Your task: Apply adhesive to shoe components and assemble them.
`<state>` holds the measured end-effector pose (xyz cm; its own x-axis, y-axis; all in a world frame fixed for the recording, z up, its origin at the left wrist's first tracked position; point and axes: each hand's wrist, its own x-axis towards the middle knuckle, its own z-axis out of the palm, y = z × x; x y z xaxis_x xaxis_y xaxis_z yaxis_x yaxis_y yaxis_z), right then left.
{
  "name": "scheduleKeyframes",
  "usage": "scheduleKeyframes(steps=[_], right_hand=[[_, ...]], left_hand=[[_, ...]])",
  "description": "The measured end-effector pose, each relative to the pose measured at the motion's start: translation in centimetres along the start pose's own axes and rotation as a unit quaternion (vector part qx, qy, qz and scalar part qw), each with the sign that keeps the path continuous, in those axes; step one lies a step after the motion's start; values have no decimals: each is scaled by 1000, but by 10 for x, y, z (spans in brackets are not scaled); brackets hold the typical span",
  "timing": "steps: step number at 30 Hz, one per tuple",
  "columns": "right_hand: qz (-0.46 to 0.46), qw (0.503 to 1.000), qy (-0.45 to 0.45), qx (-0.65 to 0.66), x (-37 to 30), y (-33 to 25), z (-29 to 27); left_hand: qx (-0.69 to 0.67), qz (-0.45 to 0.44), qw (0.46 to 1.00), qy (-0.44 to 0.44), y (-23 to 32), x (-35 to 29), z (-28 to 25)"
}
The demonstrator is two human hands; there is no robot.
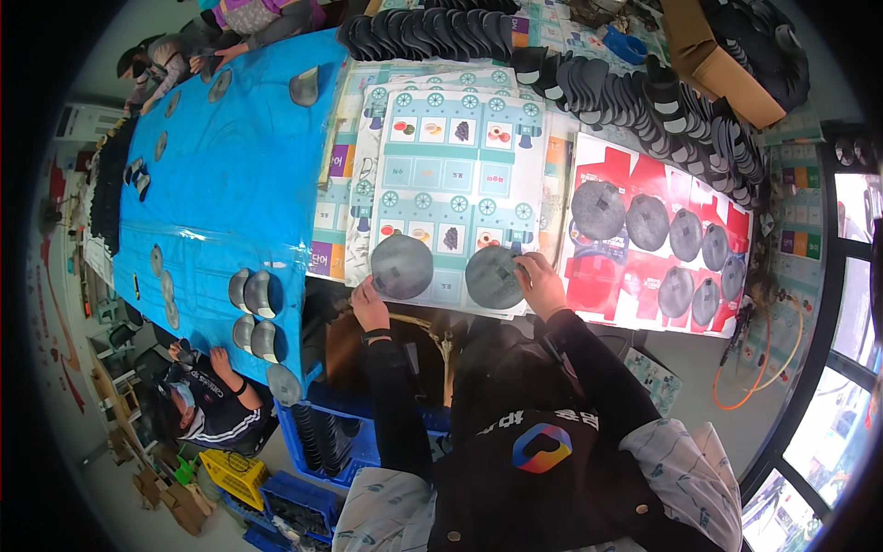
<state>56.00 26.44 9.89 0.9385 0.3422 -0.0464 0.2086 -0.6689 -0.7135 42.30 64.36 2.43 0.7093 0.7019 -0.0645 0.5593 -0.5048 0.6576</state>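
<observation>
Two round dark-grey discs, each with a small darker square at its middle, lie side by side on a stack of printed picture sheets (pixel 460 207) at the near edge of the table. My left hand (pixel 371 311) has its fingers closed at the lower left edge of the left disc (pixel 402 269). On the other side, my right hand (pixel 541 285) pinches the right edge of the right disc (pixel 492 281), its fingertips close to the square. Both discs rest flat or nearly so. My thumbs are partly hidden.
A red and white printed sheet (pixel 612 285) to the right carries several similar discs (pixel 647 224). Rows of black curved pieces (pixel 589 92) line the far side. Left stands a blue-covered table (pixel 212 193) with paired pieces; a co-worker (pixel 216 396) sits there, near blue crates (pixel 354 474).
</observation>
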Motion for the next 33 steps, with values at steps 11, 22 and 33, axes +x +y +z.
scheduleKeyframes(steps=[11, 22, 33], right_hand=[[44, 995, -39, 83, -1, -8, -14], [220, 973, -57, 51, -127, 164, -214], [317, 918, 176, -160, -281, 368, -437]], left_hand=[[-408, -375, 832, 10, -17, -3, -5], [-125, 34, 984, -125, 148, -92, 82], [8, 444, 847, -293, 474, -296, 314]])
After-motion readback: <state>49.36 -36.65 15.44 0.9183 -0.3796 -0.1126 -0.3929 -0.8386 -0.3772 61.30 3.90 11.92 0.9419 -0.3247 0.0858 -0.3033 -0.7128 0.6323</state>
